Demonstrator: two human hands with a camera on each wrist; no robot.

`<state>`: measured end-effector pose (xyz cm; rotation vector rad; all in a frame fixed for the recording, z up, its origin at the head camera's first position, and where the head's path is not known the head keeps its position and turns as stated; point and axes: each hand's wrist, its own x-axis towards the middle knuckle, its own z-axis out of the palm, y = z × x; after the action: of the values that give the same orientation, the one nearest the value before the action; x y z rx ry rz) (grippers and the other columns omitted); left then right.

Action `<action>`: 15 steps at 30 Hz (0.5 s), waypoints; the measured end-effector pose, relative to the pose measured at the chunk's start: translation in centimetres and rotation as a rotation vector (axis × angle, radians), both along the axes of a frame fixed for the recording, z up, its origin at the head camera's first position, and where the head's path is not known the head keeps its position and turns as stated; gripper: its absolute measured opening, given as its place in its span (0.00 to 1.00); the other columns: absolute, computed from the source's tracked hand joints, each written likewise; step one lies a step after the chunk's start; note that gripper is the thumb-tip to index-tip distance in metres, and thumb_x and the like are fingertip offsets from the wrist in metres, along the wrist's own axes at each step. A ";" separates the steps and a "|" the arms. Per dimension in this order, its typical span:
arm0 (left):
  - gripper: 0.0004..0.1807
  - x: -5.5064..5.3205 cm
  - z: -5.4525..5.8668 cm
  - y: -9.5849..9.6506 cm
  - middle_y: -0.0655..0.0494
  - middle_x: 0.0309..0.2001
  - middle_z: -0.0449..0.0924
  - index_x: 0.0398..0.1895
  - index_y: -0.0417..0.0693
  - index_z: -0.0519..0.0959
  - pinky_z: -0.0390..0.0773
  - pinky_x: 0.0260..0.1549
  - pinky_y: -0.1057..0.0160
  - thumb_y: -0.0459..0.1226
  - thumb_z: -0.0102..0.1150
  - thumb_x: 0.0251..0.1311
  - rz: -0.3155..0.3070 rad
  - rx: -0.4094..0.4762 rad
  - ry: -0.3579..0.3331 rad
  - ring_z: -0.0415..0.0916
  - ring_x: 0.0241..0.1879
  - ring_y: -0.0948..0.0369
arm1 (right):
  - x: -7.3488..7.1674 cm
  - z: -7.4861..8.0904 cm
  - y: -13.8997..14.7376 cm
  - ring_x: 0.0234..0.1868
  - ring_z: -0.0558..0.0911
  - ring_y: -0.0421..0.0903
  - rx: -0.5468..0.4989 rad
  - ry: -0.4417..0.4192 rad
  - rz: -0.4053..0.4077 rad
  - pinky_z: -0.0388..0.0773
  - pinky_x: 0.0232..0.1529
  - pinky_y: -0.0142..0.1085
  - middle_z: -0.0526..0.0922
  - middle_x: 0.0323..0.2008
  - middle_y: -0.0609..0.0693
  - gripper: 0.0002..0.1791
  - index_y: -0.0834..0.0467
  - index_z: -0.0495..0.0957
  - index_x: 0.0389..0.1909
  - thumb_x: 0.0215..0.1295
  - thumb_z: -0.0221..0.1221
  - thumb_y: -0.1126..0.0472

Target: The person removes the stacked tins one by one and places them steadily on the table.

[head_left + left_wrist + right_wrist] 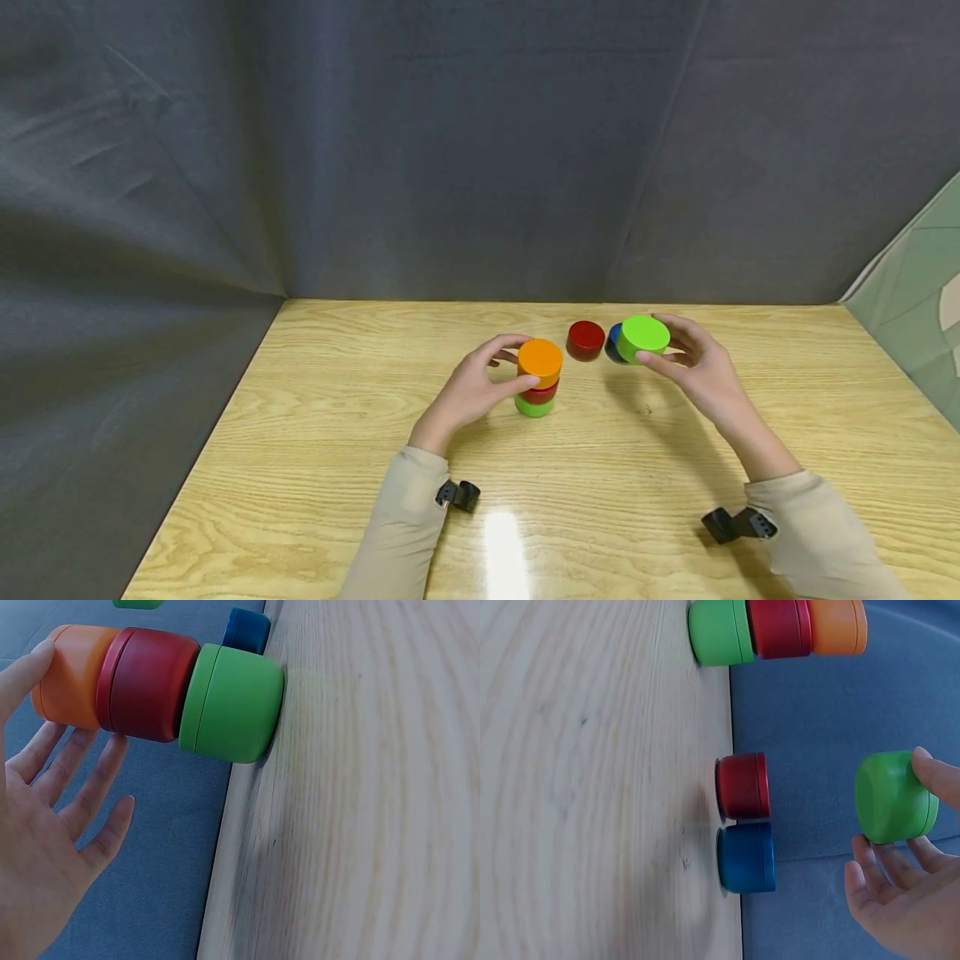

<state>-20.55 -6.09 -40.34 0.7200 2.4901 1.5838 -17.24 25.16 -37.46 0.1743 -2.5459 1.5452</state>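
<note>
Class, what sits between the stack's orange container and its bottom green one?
A red container sits between the orange container and the bottom green container; the left wrist view shows it.

orange tub (540, 360) topping stack (154, 686); green tub (891, 799) midair

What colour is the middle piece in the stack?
Dark red. The middle piece shows best in the left wrist view.

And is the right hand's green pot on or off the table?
Off: fingers hold the green pot, with a visible gap to the table.
</note>
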 end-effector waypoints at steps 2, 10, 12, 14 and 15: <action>0.30 0.0 0.0 0.0 0.67 0.60 0.74 0.66 0.61 0.72 0.68 0.58 0.55 0.49 0.68 0.61 -0.001 0.005 -0.002 0.74 0.53 0.65 | 0.0 -0.1 0.3 0.45 0.76 0.30 0.010 -0.011 -0.003 0.74 0.43 0.20 0.73 0.58 0.53 0.36 0.65 0.62 0.72 0.66 0.65 0.60; 0.30 0.0 0.1 0.0 0.67 0.60 0.74 0.66 0.61 0.72 0.69 0.58 0.56 0.48 0.68 0.61 0.001 -0.001 0.005 0.74 0.52 0.65 | -0.2 -0.4 1.1 0.46 0.75 0.28 0.026 -0.005 -0.021 0.74 0.42 0.19 0.72 0.60 0.57 0.37 0.66 0.62 0.71 0.66 0.65 0.59; 0.30 0.0 0.1 0.0 0.66 0.60 0.74 0.66 0.61 0.72 0.69 0.58 0.56 0.48 0.68 0.61 -0.001 -0.001 0.007 0.74 0.52 0.65 | -0.2 -0.5 1.3 0.47 0.74 0.27 0.033 -0.004 -0.032 0.73 0.42 0.18 0.73 0.59 0.55 0.36 0.65 0.62 0.71 0.66 0.65 0.59; 0.30 0.0 0.1 0.0 0.66 0.60 0.74 0.66 0.61 0.72 0.69 0.58 0.56 0.47 0.68 0.61 -0.002 0.000 0.009 0.74 0.52 0.65 | -0.2 -0.6 1.6 0.48 0.73 0.26 0.038 -0.002 -0.040 0.73 0.42 0.18 0.73 0.58 0.54 0.36 0.65 0.63 0.71 0.66 0.65 0.59; 0.30 0.0 0.1 0.0 0.66 0.60 0.74 0.66 0.61 0.72 0.69 0.58 0.56 0.47 0.68 0.61 -0.002 0.000 0.008 0.74 0.52 0.65 | -0.3 -0.7 1.7 0.48 0.73 0.26 0.039 -0.002 -0.042 0.73 0.42 0.18 0.73 0.58 0.53 0.36 0.66 0.63 0.71 0.66 0.65 0.59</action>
<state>-20.56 -6.08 -40.26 0.7300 2.4942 1.5840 -17.49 26.81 -38.19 0.1239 -2.5652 1.4824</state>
